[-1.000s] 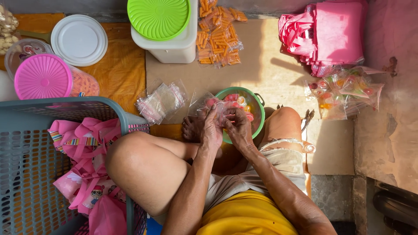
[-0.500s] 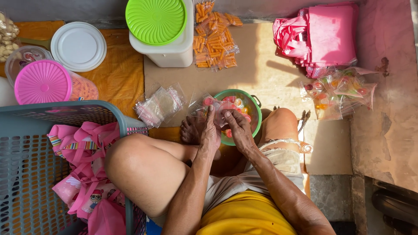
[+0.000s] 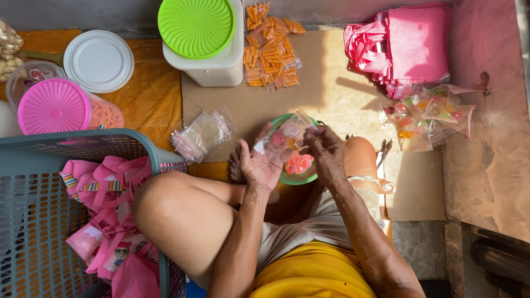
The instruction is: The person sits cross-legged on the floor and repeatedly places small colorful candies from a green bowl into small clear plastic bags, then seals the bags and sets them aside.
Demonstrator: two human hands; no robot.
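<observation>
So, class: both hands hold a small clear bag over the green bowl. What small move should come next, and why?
Probably drop another sweet in: the left hand and right hand hold the clear bag open above the green bowl, where red sweets remain.

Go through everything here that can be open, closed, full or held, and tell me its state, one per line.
small clear bag: held up by both hands, sweets inside
left hand: gripping the bag
right hand: pinching the bag's top
green bowl: holds red sweets
white tub: green lid on
pink-lidded jar: closed
grey basket: holds pink bags

glossy clear plastic bag, matt cardboard sheet, seemingly plastic basket
</observation>
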